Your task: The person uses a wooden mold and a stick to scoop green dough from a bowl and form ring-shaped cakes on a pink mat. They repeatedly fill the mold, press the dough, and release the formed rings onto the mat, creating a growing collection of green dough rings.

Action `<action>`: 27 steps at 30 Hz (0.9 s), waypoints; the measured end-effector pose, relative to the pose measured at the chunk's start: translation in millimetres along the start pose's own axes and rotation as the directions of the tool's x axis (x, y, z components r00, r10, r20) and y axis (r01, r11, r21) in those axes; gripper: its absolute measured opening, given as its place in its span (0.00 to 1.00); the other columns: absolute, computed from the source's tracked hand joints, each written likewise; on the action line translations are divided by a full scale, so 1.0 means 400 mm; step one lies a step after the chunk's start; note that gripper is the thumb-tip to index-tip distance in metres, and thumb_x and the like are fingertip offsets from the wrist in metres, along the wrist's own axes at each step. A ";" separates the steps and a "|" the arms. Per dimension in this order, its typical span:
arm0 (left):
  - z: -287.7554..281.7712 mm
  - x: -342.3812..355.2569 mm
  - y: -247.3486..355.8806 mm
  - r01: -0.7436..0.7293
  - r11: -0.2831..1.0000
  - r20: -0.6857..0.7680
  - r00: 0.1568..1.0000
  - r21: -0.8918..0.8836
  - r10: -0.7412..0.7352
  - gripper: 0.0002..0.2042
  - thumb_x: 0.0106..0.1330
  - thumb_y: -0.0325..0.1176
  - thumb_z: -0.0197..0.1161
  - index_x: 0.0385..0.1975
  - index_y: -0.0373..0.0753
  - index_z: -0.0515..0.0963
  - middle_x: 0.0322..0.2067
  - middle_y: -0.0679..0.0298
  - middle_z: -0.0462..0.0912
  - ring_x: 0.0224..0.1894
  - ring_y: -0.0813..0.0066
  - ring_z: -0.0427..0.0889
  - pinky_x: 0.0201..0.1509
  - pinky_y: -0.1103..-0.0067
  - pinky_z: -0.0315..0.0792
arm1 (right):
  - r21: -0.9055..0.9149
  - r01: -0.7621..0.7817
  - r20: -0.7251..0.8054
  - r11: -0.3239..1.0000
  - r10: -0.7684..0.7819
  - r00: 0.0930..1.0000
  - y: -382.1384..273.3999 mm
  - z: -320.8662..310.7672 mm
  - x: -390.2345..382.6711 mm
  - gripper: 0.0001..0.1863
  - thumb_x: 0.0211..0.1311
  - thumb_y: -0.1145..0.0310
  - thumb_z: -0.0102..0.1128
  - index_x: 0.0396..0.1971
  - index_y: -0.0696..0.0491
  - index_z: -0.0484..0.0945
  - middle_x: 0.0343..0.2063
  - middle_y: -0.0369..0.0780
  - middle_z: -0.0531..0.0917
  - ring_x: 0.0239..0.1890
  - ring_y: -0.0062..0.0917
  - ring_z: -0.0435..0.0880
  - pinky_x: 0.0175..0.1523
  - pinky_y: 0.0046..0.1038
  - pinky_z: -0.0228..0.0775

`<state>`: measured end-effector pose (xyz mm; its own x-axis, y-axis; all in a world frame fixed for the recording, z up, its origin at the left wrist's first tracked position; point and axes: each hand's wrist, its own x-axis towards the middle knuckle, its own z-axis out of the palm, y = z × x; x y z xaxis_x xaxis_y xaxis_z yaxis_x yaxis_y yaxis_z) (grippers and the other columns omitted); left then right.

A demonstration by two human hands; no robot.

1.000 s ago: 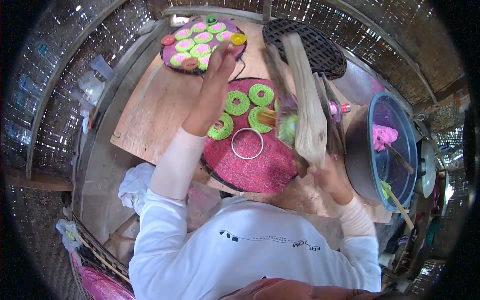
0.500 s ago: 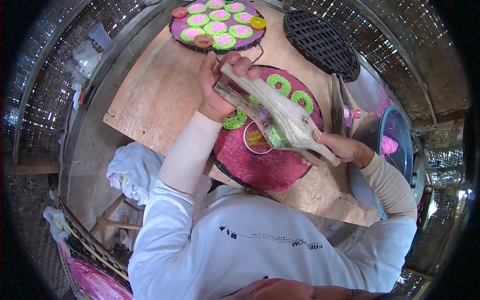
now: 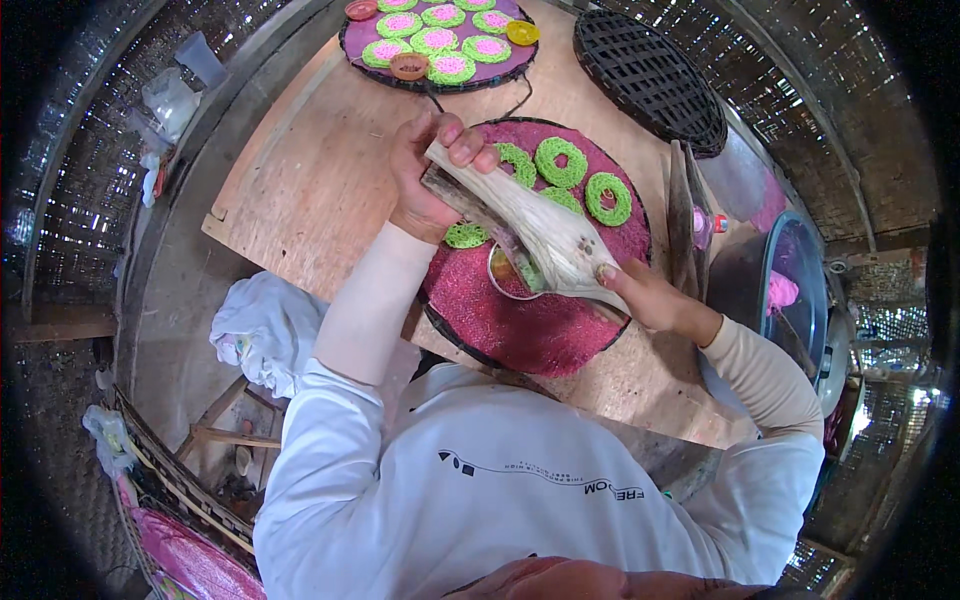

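We hold the two-armed wooden press [image 3: 575,240] slantwise above the lower tray, its working end over the white ring [image 3: 491,275]. We judge the step in hand to be extrusion: squeezing the green dough [image 3: 528,271] toward that ring. The next move, in our judgement, calls for steady closing pressure on both arms, with the outlet kept inside the ring. The press shows a pale, grained upper arm with a few dark marks near its wide end, and a darker, rougher lower arm. The dough shows as a small bright patch beneath; whether strands have emerged we cannot tell.

We clasp the far end with the left hand [image 3: 435,170], fingers curled over both arms. We grasp the near end with the right hand [image 3: 655,295], thumb on the pale wood; the fingers underneath are hidden.

Below, the pink sheet [image 3: 530,335] covers the lower tray and bears several green dough rings [image 3: 545,162], some partly hidden by the press. Beyond it stands the upper tray [image 3: 495,72] with pink-centred green rings [image 3: 438,40]. To the right of that lies the black woven tray [image 3: 650,80]; nearer, the tub [image 3: 735,275] contains a pink lump [image 3: 783,290]
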<state>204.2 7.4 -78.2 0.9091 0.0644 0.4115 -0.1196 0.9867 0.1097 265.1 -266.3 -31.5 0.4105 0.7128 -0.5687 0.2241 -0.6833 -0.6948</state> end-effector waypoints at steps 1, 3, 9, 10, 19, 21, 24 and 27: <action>-0.003 -0.003 -0.006 -0.026 0.999 -0.051 0.998 0.030 0.027 0.15 0.62 0.47 0.47 0.19 0.45 0.68 0.16 0.69 0.68 0.28 0.69 0.68 0.37 0.74 0.65 | 0.007 -0.010 0.032 1.000 0.010 0.999 0.003 -0.007 -0.001 0.39 0.58 0.38 0.38 0.29 0.65 0.77 0.18 0.42 0.78 0.22 0.26 0.75 0.30 0.30 0.67; -0.023 -0.012 -0.021 -0.071 0.993 -0.151 0.985 0.092 0.084 0.13 0.61 0.45 0.49 0.18 0.47 0.69 0.14 0.72 0.68 0.26 0.72 0.68 0.37 0.76 0.63 | 0.040 -0.046 0.067 0.998 0.043 0.997 0.004 -0.014 -0.010 0.39 0.58 0.36 0.38 0.26 0.65 0.77 0.16 0.41 0.77 0.20 0.25 0.75 0.28 0.29 0.66; -0.063 -0.011 -0.070 -0.089 0.991 -0.181 0.981 -0.096 0.071 0.15 0.62 0.44 0.47 0.17 0.45 0.66 0.16 0.67 0.69 0.29 0.66 0.69 0.36 0.73 0.66 | -0.012 -0.141 0.014 0.990 0.141 0.990 -0.014 -0.052 -0.050 0.40 0.56 0.34 0.39 0.19 0.62 0.77 0.13 0.40 0.75 0.18 0.23 0.74 0.25 0.27 0.65; -0.063 -0.005 -0.074 -0.087 0.992 -0.182 0.981 -0.089 0.070 0.15 0.62 0.44 0.47 0.16 0.45 0.66 0.15 0.68 0.69 0.28 0.66 0.69 0.36 0.73 0.66 | -0.050 -0.148 -0.021 0.988 0.147 0.989 -0.012 -0.057 -0.055 0.40 0.55 0.34 0.39 0.19 0.62 0.77 0.13 0.40 0.75 0.18 0.23 0.74 0.25 0.27 0.65; -0.061 0.027 -0.033 -0.105 0.994 -0.075 0.991 0.018 0.107 0.16 0.62 0.46 0.48 0.13 0.49 0.65 0.10 0.73 0.66 0.21 0.73 0.67 0.31 0.77 0.62 | -0.304 -0.076 -0.250 0.950 -0.003 0.968 -0.070 -0.043 -0.037 0.40 0.52 0.33 0.44 0.21 0.63 0.79 0.11 0.45 0.74 0.19 0.31 0.76 0.30 0.38 0.65; -0.042 0.023 -0.008 -0.118 0.973 -0.043 0.991 0.199 0.129 0.15 0.63 0.46 0.46 0.13 0.53 0.65 0.10 0.79 0.66 0.19 0.81 0.66 0.32 0.79 0.58 | -0.309 -0.091 -0.242 0.947 0.014 0.970 -0.070 -0.031 -0.019 0.40 0.51 0.33 0.44 0.21 0.63 0.79 0.10 0.46 0.73 0.18 0.33 0.76 0.30 0.39 0.65; -0.026 0.008 0.027 -0.123 0.968 -0.070 0.987 0.220 0.141 0.15 0.63 0.45 0.46 0.13 0.52 0.65 0.10 0.78 0.67 0.18 0.81 0.66 0.30 0.80 0.57 | -0.253 -0.096 -0.207 0.963 0.043 0.977 -0.077 -0.009 0.003 0.41 0.50 0.32 0.45 0.19 0.63 0.78 0.09 0.47 0.71 0.17 0.34 0.75 0.28 0.38 0.64; -0.011 -0.019 0.037 -0.138 0.974 -0.130 0.978 0.181 0.162 0.15 0.63 0.45 0.45 0.13 0.52 0.65 0.10 0.78 0.67 0.19 0.80 0.67 0.30 0.79 0.57 | -0.251 -0.120 -0.167 0.961 0.079 0.983 -0.078 0.004 0.015 0.42 0.49 0.31 0.44 0.16 0.64 0.77 0.08 0.47 0.70 0.16 0.33 0.75 0.27 0.38 0.64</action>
<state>197.4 22.1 -83.7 0.9217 0.2426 0.3028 -0.3139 0.9250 0.2142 259.2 -240.6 -13.9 0.5684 0.6203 -0.5405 0.3876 -0.7814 -0.4890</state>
